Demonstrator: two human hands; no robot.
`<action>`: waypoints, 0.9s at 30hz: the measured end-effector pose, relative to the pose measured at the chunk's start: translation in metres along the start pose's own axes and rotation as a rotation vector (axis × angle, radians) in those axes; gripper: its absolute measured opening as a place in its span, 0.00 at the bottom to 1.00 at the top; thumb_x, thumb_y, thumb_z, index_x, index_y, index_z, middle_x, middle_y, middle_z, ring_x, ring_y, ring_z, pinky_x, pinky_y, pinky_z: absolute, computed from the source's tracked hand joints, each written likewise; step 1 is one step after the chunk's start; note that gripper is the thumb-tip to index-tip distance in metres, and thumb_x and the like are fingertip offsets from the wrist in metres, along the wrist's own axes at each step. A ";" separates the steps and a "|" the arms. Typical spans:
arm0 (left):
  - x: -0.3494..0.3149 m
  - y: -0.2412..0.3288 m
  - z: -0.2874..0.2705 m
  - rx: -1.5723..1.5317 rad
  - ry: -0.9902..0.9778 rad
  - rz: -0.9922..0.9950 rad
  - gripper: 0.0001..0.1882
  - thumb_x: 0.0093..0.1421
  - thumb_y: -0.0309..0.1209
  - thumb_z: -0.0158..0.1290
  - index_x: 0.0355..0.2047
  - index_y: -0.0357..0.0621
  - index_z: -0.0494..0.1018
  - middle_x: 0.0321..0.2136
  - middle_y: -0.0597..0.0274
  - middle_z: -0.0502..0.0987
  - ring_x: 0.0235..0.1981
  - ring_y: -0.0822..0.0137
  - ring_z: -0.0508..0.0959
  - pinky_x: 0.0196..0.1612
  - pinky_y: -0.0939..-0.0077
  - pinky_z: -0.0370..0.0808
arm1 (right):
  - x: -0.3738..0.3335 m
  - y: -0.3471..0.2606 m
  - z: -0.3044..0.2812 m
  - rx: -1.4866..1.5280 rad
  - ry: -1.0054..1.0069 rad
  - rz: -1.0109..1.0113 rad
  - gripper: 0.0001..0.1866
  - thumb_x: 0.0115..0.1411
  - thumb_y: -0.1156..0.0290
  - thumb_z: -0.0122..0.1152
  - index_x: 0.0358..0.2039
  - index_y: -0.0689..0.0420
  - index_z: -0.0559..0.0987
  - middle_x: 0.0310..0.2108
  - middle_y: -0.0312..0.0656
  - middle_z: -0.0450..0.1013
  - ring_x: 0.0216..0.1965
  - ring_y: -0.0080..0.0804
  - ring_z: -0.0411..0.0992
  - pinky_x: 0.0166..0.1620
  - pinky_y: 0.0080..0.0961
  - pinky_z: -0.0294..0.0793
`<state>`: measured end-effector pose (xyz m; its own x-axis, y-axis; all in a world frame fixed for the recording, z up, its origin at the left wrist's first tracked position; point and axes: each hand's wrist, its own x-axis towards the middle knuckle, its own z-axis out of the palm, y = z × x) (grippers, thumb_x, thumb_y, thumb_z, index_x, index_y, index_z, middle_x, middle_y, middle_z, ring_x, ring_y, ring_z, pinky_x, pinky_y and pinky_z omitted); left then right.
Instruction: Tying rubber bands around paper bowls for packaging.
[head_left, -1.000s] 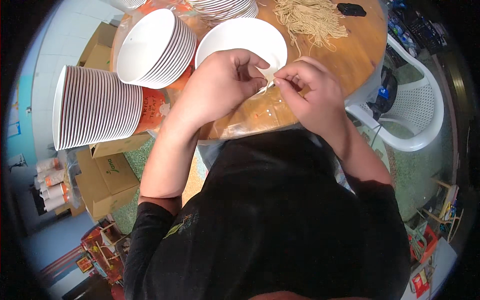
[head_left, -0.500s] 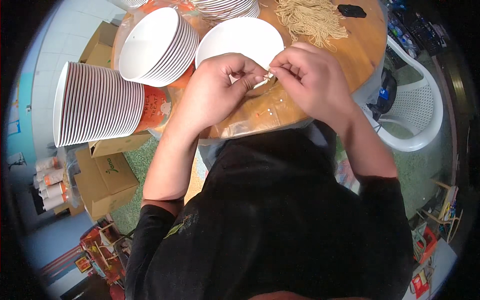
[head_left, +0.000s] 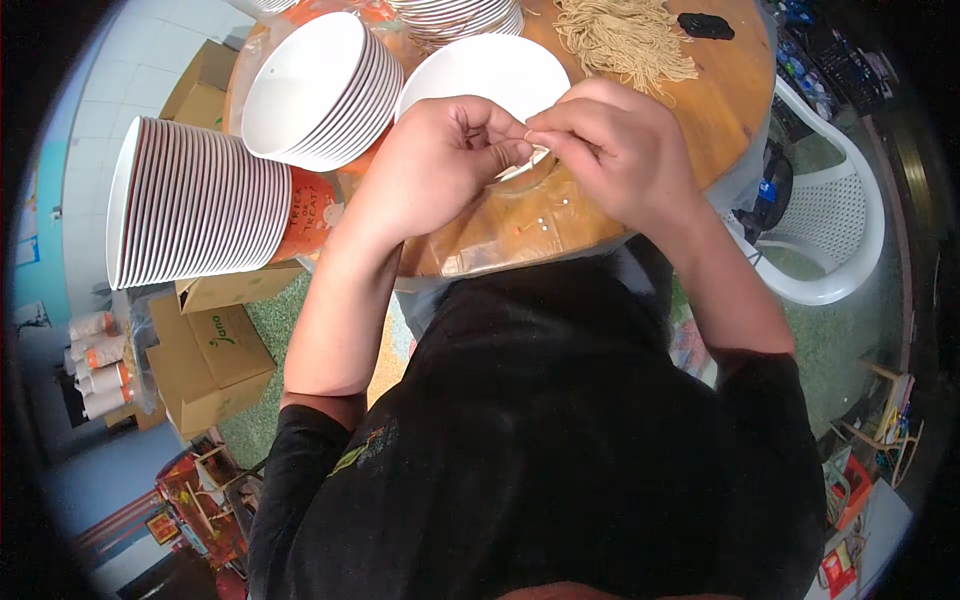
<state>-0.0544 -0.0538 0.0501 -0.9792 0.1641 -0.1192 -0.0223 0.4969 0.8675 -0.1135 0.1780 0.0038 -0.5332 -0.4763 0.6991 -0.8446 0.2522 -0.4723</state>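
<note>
My left hand (head_left: 440,155) and my right hand (head_left: 615,145) meet fingertip to fingertip over the near side of a white round tub (head_left: 490,70). Both are pinched closed around a thin pale string (head_left: 529,136), of which only a short bit shows between the fingers. The tub's near rim is partly hidden behind my hands. Past my right hand, a loose bundle of tan strings (head_left: 625,40) lies on the table.
The round wooden table (head_left: 715,120) carries nested white buckets (head_left: 200,205), shorter stacked tubs (head_left: 335,95) and a black object (head_left: 705,25). Small white bits (head_left: 544,222) lie near its front edge. A white plastic chair (head_left: 825,225) stands at right, cardboard boxes (head_left: 220,355) at left.
My fingertips have drawn closer together, and both hands have shifted slightly up and left. The string stays pinched between them.
</note>
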 end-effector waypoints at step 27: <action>0.003 -0.001 0.007 -0.040 0.017 0.009 0.03 0.76 0.23 0.62 0.46 0.35 0.81 0.39 0.68 0.85 0.40 0.78 0.83 0.45 0.80 0.82 | -0.018 -0.041 0.023 0.132 0.133 0.418 0.05 0.62 0.76 0.75 0.35 0.63 0.87 0.28 0.45 0.81 0.28 0.41 0.83 0.34 0.35 0.81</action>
<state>-0.0562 -0.0479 0.0449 -0.9827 0.1535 -0.1034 -0.0213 0.4611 0.8871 -0.0682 0.1574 -0.0016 -0.8356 -0.2418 0.4933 -0.5471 0.2861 -0.7866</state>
